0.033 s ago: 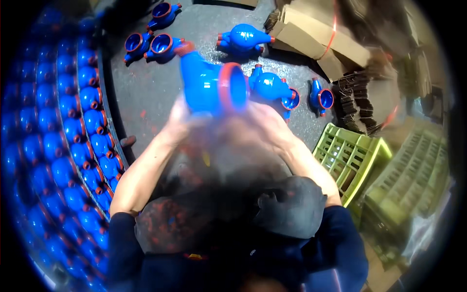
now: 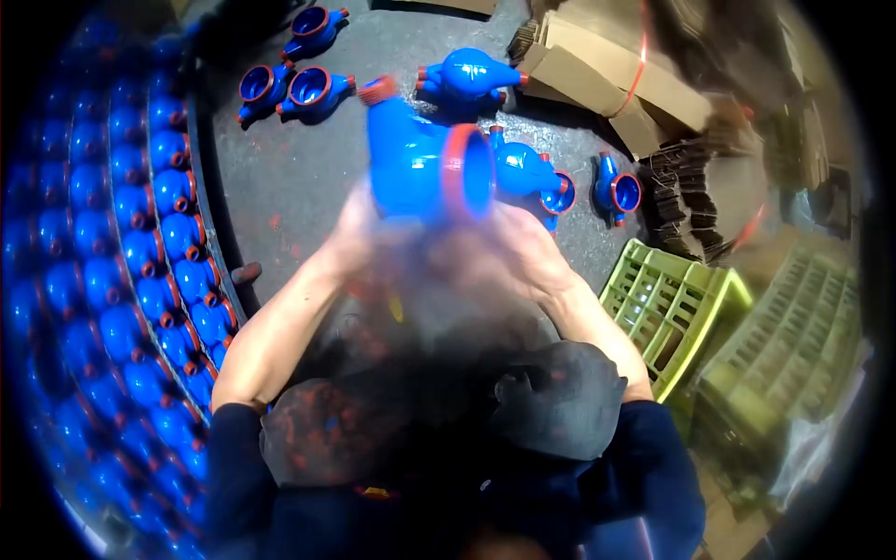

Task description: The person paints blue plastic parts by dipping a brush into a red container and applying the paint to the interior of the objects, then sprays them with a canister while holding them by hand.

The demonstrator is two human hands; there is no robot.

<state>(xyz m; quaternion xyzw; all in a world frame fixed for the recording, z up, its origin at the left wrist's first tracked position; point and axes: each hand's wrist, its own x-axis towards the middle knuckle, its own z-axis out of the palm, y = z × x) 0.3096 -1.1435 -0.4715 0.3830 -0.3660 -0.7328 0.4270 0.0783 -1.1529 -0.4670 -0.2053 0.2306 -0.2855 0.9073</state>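
A blue water meter body [image 2: 406, 173] with a red round rim and a red threaded end is held up in front of me, its wide opening turned to the right. My left hand [image 2: 353, 233] is closed on its lower left side. From the lower right, my right hand [image 2: 523, 245] grips it too. The fingers of both hands are partly hidden and blurred. Just behind it on the floor lie another blue body [image 2: 521, 166] and one with its opening showing [image 2: 557, 194]. A larger-looking one [image 2: 471, 73] lies farther off.
Rows of blue bodies [image 2: 175, 191] fill the left side. Three more [image 2: 308, 89] lie at the far left of the grey floor, and a single one [image 2: 618, 191] at right. Bundled cardboard [image 2: 616, 79] and yellow-green plastic crates [image 2: 667, 308] stand on the right.
The held water meter body has shifted a little to the right, and both my hands have moved slightly with it. The things on the floor look the same.
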